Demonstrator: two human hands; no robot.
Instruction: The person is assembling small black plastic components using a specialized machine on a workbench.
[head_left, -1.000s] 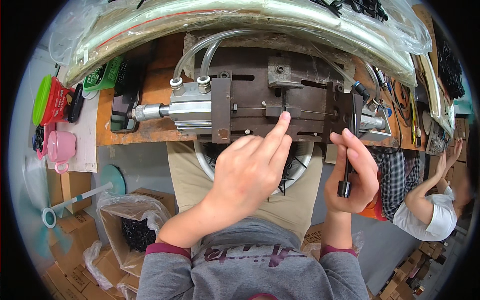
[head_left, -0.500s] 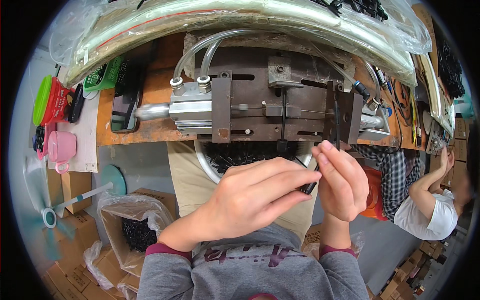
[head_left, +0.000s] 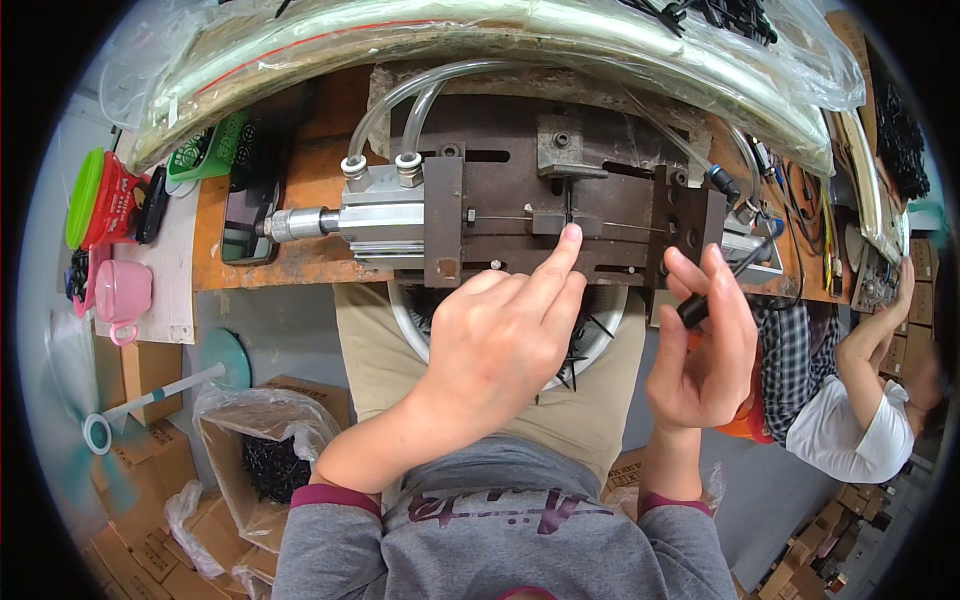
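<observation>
My left hand [head_left: 505, 335] reaches to the middle of the metal clamping fixture [head_left: 500, 250], its index finger stretched over a thin black rod [head_left: 569, 196] seated there. The rod's lower part lies hidden under that hand, as does the thumb; the other fingers curl in. Off to the right and nearer me, my right hand [head_left: 708, 350] is raised with bent fingers. A black stick-like part with a thicker cylindrical end [head_left: 692, 310] sits in its grip, its thin shaft slanting up to the right.
A silver air cylinder [head_left: 382, 220] with clear hoses flanks the fixture. Below, a white-rimmed container [head_left: 607, 345] of black parts sits at my lap. A phone [head_left: 250, 225], pink cup [head_left: 124, 295] and fan [head_left: 98, 435] are left. Another person [head_left: 860, 410] works at right.
My left hand has moved from beside my right hand up to the rod in the fixture. My right hand shifted slightly right with its part. The left cylinder's shaft end has slid outward, leftward.
</observation>
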